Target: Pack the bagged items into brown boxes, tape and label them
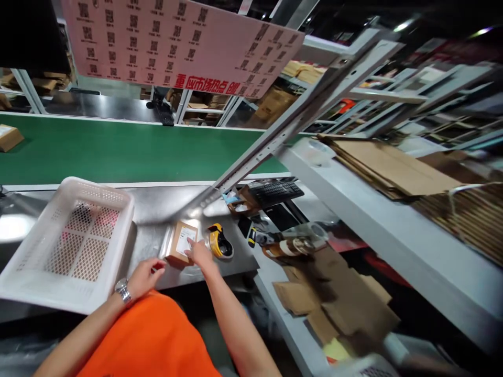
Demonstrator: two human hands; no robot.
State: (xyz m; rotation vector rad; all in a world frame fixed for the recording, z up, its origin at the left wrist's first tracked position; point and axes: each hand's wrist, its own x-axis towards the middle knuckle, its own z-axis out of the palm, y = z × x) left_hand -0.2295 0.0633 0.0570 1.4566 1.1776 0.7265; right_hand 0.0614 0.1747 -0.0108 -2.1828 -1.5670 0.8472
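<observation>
A small brown cardboard box [183,255] with a white printed label [186,240] lies on the metal worktop. My right hand [199,254] is at its right side, a finger stretched out onto the label; the hand is open and does not grip the box. Just left of the box's near corner hovers my left hand [147,277], loosely curled, thumb and fingers a little apart, nothing visible in it. A yellow and black tape dispenser [220,242] sits right of the box, close to my right hand.
A white plastic basket [126,209] with items inside stands left. Behind the worktop runs a green conveyor belt [157,152], bearing another box [8,138]. A slanted metal post [271,139] rises right of centre. Right, a keyboard [277,192] and flattened cardboard [353,293] lie by shelves.
</observation>
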